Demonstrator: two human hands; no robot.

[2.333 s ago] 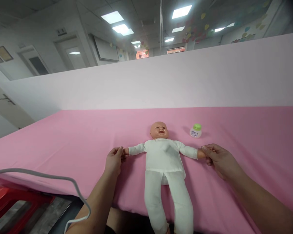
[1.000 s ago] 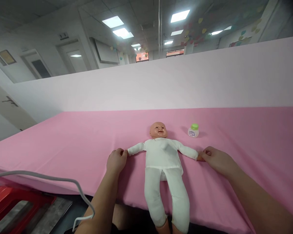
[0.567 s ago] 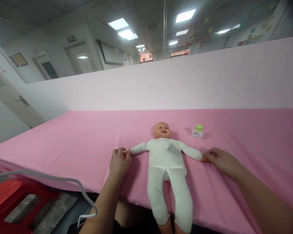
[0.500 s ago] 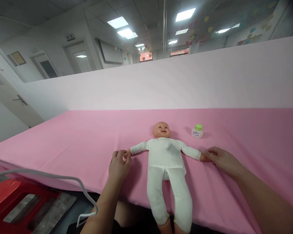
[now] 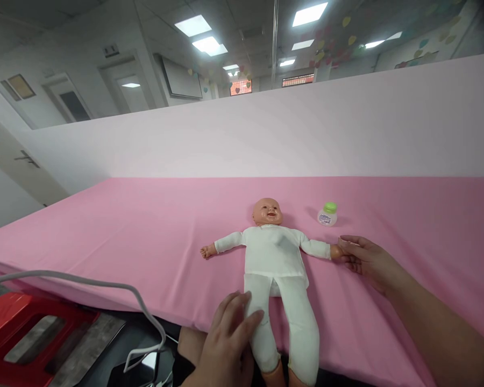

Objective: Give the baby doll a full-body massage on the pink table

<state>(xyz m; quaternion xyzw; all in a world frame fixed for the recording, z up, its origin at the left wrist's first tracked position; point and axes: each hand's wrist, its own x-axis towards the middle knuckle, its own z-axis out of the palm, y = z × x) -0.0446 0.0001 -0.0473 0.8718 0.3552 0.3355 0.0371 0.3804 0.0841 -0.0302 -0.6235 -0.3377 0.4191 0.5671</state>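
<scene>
A baby doll (image 5: 274, 255) in white clothes lies face up with its arms stretched out and its feet over the table's front edge. My right hand (image 5: 365, 260) has its fingers closed on the doll's hand (image 5: 336, 251) on the right side. Over the doll's leg on the left is my left hand (image 5: 232, 333), its thumb and fingers apart and nothing held. The doll's other hand (image 5: 208, 251) rests free on the pink cloth. Beyond my right hand stands a small clear jar (image 5: 327, 214) with a green lid.
Pink cloth (image 5: 145, 231) covers the table, which meets a white wall (image 5: 266, 140) with glass above. A red stool (image 5: 28, 333) stands at the lower left. A pale cable (image 5: 105, 285) arches over that side, near a dark phone-like object (image 5: 133, 371).
My left hand has let go of the doll's hand and moved down and right to its leg. My right hand stays at the other doll hand. The view has tilted slightly.
</scene>
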